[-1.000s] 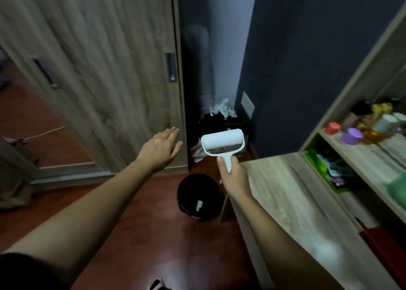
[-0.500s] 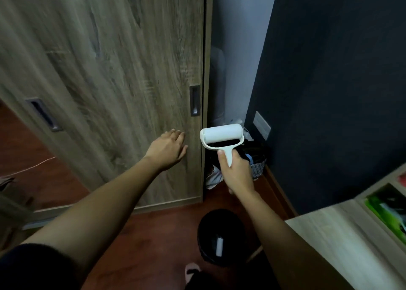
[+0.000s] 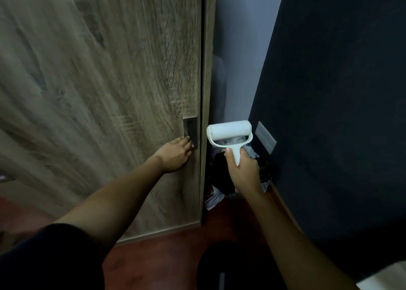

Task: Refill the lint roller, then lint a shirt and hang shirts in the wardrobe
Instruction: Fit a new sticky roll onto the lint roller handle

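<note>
A wood-grain wardrobe sliding door (image 3: 105, 105) fills the left of the view. Its recessed metal handle (image 3: 190, 130) sits near the door's right edge. My left hand (image 3: 174, 154) reaches to that handle, fingertips hooked into the recess. My right hand (image 3: 242, 171) holds a white lint roller (image 3: 229, 131) upright by its handle, just right of the door edge. The roll looks clean and white. No shirt is visible.
A narrow dark gap (image 3: 219, 92) runs between the door edge and a dark blue wall (image 3: 340, 114). A pile of dark and white cloth (image 3: 222, 180) lies on the floor there. A black round bin (image 3: 222, 265) stands on the red-brown floor below. A grey wall socket plate (image 3: 265, 137).
I have stepped closer to the door and turned left. My left hand went forward from an open reach to the recessed handle. The right hand keeps the roller; the desk and shelves left the view.
</note>
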Tool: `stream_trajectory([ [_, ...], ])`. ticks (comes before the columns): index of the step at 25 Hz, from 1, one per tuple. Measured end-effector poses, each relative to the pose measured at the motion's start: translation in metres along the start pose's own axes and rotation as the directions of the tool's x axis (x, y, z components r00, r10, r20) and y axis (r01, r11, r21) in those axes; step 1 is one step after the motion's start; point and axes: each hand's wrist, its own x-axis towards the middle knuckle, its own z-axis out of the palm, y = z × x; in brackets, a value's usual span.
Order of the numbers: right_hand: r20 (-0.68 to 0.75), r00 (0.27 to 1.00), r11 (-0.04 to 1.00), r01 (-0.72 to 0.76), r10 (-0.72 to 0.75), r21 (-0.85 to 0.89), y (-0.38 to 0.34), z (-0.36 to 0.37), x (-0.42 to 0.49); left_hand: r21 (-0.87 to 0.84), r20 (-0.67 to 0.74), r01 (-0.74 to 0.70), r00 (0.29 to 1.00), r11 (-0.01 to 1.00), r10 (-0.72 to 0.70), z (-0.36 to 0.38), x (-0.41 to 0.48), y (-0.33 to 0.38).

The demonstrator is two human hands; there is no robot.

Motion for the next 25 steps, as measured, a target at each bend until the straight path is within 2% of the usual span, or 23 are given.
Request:
stream_trajectory([
  [2, -0.016, 1.0, 1.0, 0.014, -0.014, -0.004, 0.002, 0.0, 0.016, 0.07, 0.037, -0.067, 0.997, 0.995, 0.064, 0.002, 0.017, -0.006],
  [5, -0.064, 0.997, 0.999, 0.044, -0.043, 0.015, 0.008, 0.004, 0.03, 0.209, 0.016, -0.199, 0.98, 0.957, 0.2, 0.003, 0.033, -0.016],
  [6, -0.074, 0.996, 0.998, 0.055, -0.053, 0.019, 0.009, 0.005, 0.03, 0.201, 0.03, -0.239, 0.971, 0.95, 0.237, 0.005, 0.036, -0.018],
  [11, -0.075, 0.995, 0.996, 0.074, -0.071, 0.046, 0.001, 0.02, 0.028, 0.285, 0.024, -0.261, 0.964, 0.922, 0.266, 0.014, 0.028, -0.03],
  [14, -0.066, 0.993, 0.993, 0.105, -0.102, 0.054, -0.01, 0.031, 0.022, 0.347, 0.035, -0.254, 0.966, 0.903, 0.258, 0.021, 0.009, -0.039],
  [17, -0.061, 0.989, 0.989, 0.138, -0.134, 0.054, -0.026, 0.045, 0.013, 0.338, 0.037, -0.217, 0.975, 0.916, 0.217, 0.03, -0.024, -0.059],
  [25, -0.004, 0.987, 0.984, 0.162, -0.162, 0.08, -0.084, 0.107, -0.015, 0.299, 0.144, -0.076, 0.989, 0.951, 0.034, 0.061, -0.142, -0.118],
])
